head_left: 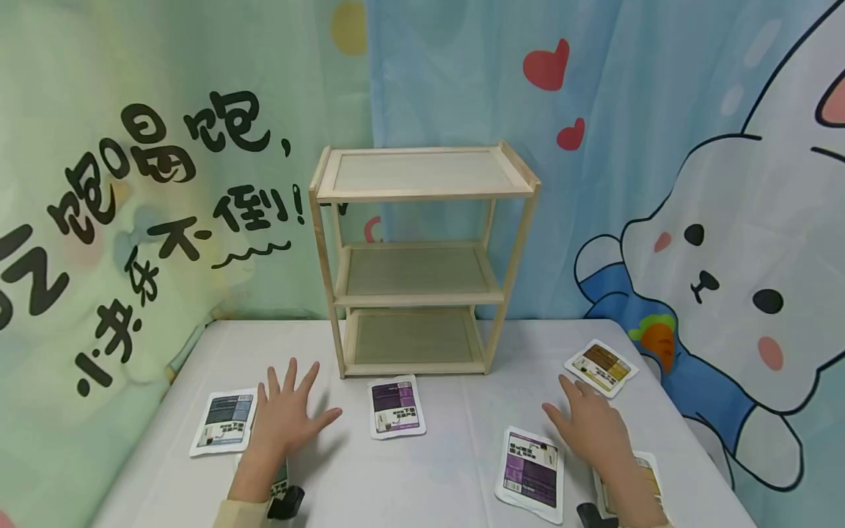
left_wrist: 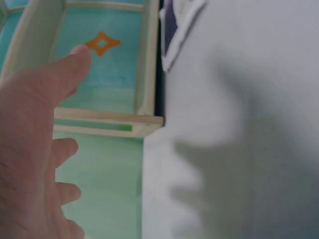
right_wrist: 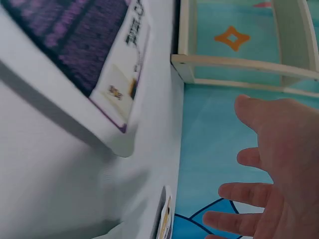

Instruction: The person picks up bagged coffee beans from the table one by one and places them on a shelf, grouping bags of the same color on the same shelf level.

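Note:
My left hand (head_left: 282,412) hovers over the white table with its fingers spread and holds nothing. A white packet with a blue-grey label (head_left: 226,421) lies just left of it, and a green-labelled packet (head_left: 281,478) is mostly hidden under the wrist. My right hand (head_left: 590,424), also holding nothing, is held over the table with fingers extended. Near its fingertips lies a packet with a brown and yellow label (head_left: 602,367). Another yellowish packet (head_left: 650,475) is partly covered by the forearm. Two purple-labelled packets, one central (head_left: 397,406) and one nearer (head_left: 530,474), lie between the hands.
A three-tier wooden shelf (head_left: 422,299) stands at the table's back edge, its tiers bare. Printed curtains (head_left: 462,73) hang behind and at the sides, with a rabbit figure on the right. The table (head_left: 455,411) has a white cover.

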The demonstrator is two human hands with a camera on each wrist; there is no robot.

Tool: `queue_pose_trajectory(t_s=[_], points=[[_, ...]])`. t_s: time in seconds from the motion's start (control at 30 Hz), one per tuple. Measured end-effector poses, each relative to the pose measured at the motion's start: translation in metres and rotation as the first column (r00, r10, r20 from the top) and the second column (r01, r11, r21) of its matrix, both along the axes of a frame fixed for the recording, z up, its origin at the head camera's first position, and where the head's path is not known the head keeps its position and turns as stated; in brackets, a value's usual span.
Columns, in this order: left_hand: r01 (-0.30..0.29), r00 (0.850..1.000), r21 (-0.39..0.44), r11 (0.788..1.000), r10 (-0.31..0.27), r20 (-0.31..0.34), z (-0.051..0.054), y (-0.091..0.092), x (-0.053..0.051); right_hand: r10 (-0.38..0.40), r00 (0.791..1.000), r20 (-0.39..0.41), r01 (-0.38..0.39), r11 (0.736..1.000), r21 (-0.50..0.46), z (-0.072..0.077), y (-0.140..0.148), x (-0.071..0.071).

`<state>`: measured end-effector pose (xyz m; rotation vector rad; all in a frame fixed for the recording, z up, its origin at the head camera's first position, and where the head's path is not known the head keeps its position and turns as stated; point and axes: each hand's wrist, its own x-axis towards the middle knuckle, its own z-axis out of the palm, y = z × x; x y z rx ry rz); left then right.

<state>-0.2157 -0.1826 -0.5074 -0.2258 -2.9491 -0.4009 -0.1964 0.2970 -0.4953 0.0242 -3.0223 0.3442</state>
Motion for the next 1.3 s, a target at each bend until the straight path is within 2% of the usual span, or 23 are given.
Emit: queue_pose_trajectory(t_s=[0.1, 0.23, 0.43, 0.6, 0.73, 0.93, 1.03, 1.3], points=[[0.008, 1.0, 0.024, 1.0, -0.008, -0.006, 0.008, 0.002, -0.003, -0.009, 1.0, -0.019, 0.008, 1.0, -0.025, 0.002, 0.003, -0.004], [0.039, 0.998, 0.063, 0.997, -0.036, -0.047, 0.022, 0.003, -0.005, -0.014, 0.999, -0.034, 0.012, 0.999, -0.053, 0.005, 0.007, -0.006], [0.087, 0.992, 0.154, 0.984, -0.072, -0.103, 0.041, -0.006, -0.014, -0.015, 0.998, -0.06, 0.009, 0.995, -0.095, 0.008, 0.009, -0.01], [0.122, 0.99, 0.233, 0.965, -0.101, -0.102, 0.055, -0.014, -0.021, -0.018, 0.999, -0.032, 0.014, 0.993, -0.12, 0.01, 0.011, -0.011], [0.155, 0.987, 0.27, 0.95, -0.135, -0.093, 0.07, -0.017, -0.024, -0.04, 0.999, 0.0, 0.039, 0.987, -0.153, 0.009, 0.014, -0.009], [0.169, 0.984, 0.294, 0.941, -0.143, -0.106, 0.102, -0.018, -0.03, -0.057, 0.998, 0.004, 0.056, 0.976, -0.211, 0.014, 0.018, -0.008], [0.181, 0.982, 0.323, 0.929, -0.15, -0.117, 0.121, -0.017, -0.034, -0.065, 0.998, 0.009, 0.066, 0.973, -0.221, 0.016, 0.02, -0.009], [0.22, 0.975, 0.389, 0.894, -0.206, -0.079, 0.168, -0.019, -0.045, -0.062, 0.998, 0.005, 0.061, 0.97, -0.237, 0.013, 0.017, -0.009]])
